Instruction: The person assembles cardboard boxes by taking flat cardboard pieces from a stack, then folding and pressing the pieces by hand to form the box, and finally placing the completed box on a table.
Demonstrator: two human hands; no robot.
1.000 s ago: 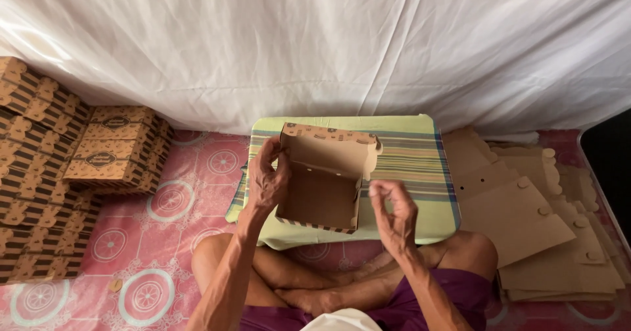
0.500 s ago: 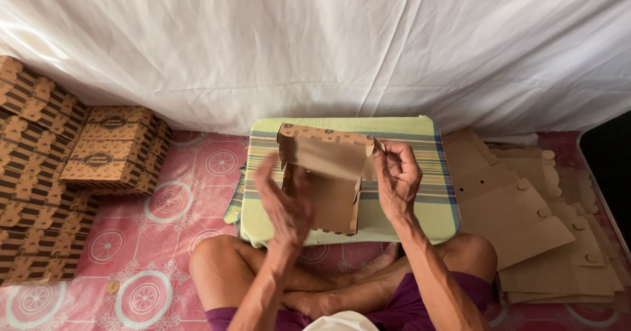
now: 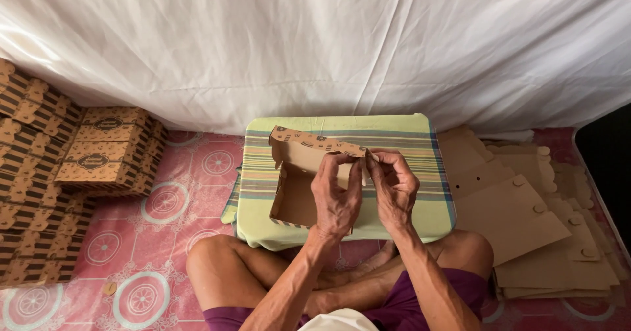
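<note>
Seated worker at a low table, seen from above. Your left hand [image 3: 336, 199] and right hand [image 3: 394, 189] meet at the right end of a half-folded cardboard box [image 3: 297, 180], which stands on the striped cloth [image 3: 401, 140] covering the low table in front of your crossed legs. Both hands are closed in a pinch: the left hand's fingers curl over the box's upper rear edge, and the right hand's fingertips press a small flap at the same corner. The hands hide the corner itself, so how far the flap is seated cannot be told.

The box is open on top, its brown inside facing you and its printed outside showing along the raised back wall. By appearance it is thin corrugated card: light, stiff along the panels, weak at the scored folds and at the small tabs, which would likely crease or tear if forced. The best hold is probably on the flat walls close to the corner being worked, with the thumb inside and the fingers outside, rather than on the scalloped edge.

To your right lies a stack of flat cardboard blanks [image 3: 526, 212] on the patterned pink floor mat [image 3: 131, 259]. To your left stand piles of finished boxes [image 3: 98, 147], well apart from the table. A white sheet [image 3: 315, 42] hangs behind.
</note>
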